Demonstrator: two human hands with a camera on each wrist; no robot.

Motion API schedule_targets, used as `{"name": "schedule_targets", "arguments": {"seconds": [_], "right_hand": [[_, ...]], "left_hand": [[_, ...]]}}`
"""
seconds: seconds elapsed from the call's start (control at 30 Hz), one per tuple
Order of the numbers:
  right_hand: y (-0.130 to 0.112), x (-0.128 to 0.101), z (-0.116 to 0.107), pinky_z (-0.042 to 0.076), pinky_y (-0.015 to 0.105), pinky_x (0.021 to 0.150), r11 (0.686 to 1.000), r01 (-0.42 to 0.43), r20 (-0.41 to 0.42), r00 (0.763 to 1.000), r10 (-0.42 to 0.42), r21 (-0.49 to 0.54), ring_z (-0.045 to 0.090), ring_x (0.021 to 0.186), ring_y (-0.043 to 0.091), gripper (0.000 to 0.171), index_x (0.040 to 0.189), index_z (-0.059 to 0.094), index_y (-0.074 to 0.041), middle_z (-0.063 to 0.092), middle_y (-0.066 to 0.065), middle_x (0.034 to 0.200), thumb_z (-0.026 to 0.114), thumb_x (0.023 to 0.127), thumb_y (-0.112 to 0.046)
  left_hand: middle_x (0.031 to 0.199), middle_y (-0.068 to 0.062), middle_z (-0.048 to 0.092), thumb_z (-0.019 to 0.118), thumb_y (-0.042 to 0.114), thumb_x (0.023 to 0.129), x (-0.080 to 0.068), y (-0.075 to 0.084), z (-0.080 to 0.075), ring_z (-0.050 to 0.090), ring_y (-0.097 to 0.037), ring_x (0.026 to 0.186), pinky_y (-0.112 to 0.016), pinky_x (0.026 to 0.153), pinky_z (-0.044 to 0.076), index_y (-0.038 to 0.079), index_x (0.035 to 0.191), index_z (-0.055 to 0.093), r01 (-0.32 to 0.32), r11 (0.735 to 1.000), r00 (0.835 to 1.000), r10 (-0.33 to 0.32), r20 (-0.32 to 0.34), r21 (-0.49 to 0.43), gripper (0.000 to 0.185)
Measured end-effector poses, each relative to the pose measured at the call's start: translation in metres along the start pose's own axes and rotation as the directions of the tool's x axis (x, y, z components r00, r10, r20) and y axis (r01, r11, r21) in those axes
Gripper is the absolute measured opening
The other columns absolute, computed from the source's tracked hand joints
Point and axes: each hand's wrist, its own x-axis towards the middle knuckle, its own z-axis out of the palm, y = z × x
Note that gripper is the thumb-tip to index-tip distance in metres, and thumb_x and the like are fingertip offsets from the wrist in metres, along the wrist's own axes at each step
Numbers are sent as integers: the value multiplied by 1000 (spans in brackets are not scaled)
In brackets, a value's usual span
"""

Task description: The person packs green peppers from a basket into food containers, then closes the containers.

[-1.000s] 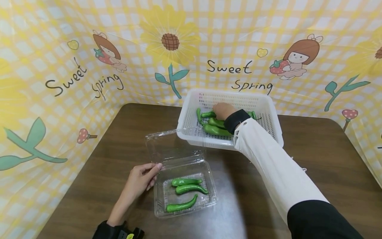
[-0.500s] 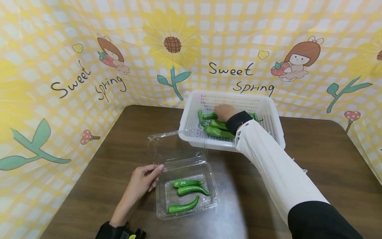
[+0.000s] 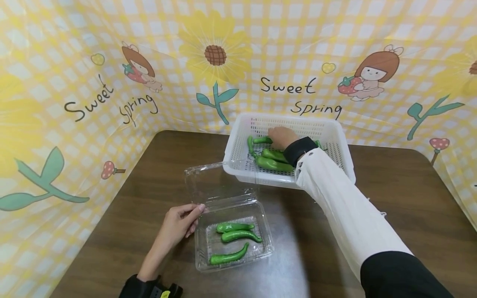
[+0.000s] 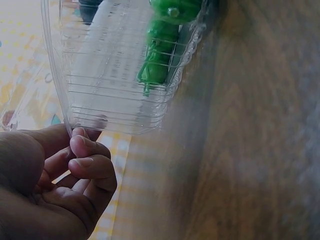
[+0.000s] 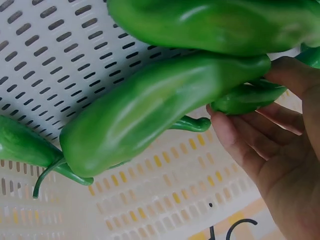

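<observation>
My left hand [image 3: 179, 223] pinches the left rim of a clear plastic clamshell box [image 3: 268, 247] near its hinge; the left wrist view has thumb and fingertips on that thin edge [image 4: 69, 122]. Its lid [image 3: 220, 184] stands raised at the back. Inside lie three green peppers, one of them a curved pepper [image 3: 229, 255] at the front. My right hand [image 3: 282, 136] reaches down into a white slotted basket [image 3: 232, 166]. In the right wrist view, thumb and fingers hold a small green pepper [image 5: 245, 100], partly hidden under a larger green pepper [image 5: 135, 112].
Several other green peppers lie in the basket, including a big one [image 3: 273, 164] at its front wall. The raised lid overlaps the basket's front left corner in the head view. A brown wooden table [image 3: 156, 165] carries both containers, with a yellow checked cloth [image 3: 167, 111] hanging behind.
The head view has shifted slightly. My right hand stays down in the basket, its wrist a touch further right. The left hand keeps its hold on the box rim.
</observation>
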Motion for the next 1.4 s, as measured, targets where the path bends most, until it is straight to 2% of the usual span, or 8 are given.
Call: {"name": "schedule_targets", "arguments": {"seconds": [0.17,0.33,0.43,0.67,0.93,1.07,1.27,1.4], "right_hand": [[-1,-3,-5,52,44,93,999,32,-43,999,-32,-7,64,106,35,34,121,55,3,66,20,112,65,96,-17],[-2,-3,-6,54,43,90,999,41,-103,994,-41,2,66,102,34,31,117,55,1,67,19,109,67,96,-19],[-2,-4,-7,54,42,89,999,34,-106,994,-34,0,66,102,33,30,116,55,0,66,18,108,67,96,-19],[2,-10,-14,51,45,93,998,56,-84,995,-56,-9,63,104,35,33,120,53,2,64,19,109,65,96,-17],[1,-25,-30,52,44,89,998,60,-29,998,-60,-3,63,100,34,39,125,52,3,64,19,109,65,95,-18],[1,-32,-36,52,43,87,998,60,-3,998,-60,-6,63,99,33,41,126,51,3,64,19,108,65,95,-21],[-4,-45,-45,52,41,82,999,35,61,997,-36,5,63,91,30,34,118,54,1,63,16,101,65,95,-22],[-10,-55,-50,53,42,83,1000,24,102,994,-25,14,62,92,30,39,123,53,2,63,17,105,64,94,-22]], "left_hand": [[59,-7,54,62,38,98,0,0,0,45,-10,42,-27,39,43,5,95,74,9,1000,1000,-9,-4,-1,35],[61,-6,55,63,37,98,0,0,0,46,-10,43,-27,39,44,6,96,74,17,1000,1000,-17,-4,-14,33],[62,-5,56,63,36,98,-1,0,1,46,-9,43,-27,39,44,5,97,74,21,999,1000,-21,2,-26,33],[63,-7,56,61,35,99,-1,-2,1,46,-10,44,-27,39,44,7,99,75,-6,1000,1000,6,14,-20,31],[63,-8,55,60,34,100,0,-2,-1,46,-10,44,-28,40,45,6,97,74,-47,999,999,47,20,-1,32],[63,-8,56,60,34,100,0,-2,-2,46,-11,44,-28,40,45,6,97,74,-51,999,998,51,22,2,32],[62,-6,55,60,35,100,1,-2,0,46,-10,44,-27,40,44,5,96,73,-47,999,999,47,17,6,34],[62,-6,55,61,35,99,1,-1,1,46,-10,44,-28,40,45,2,96,72,-43,999,999,43,15,-4,35]]}}
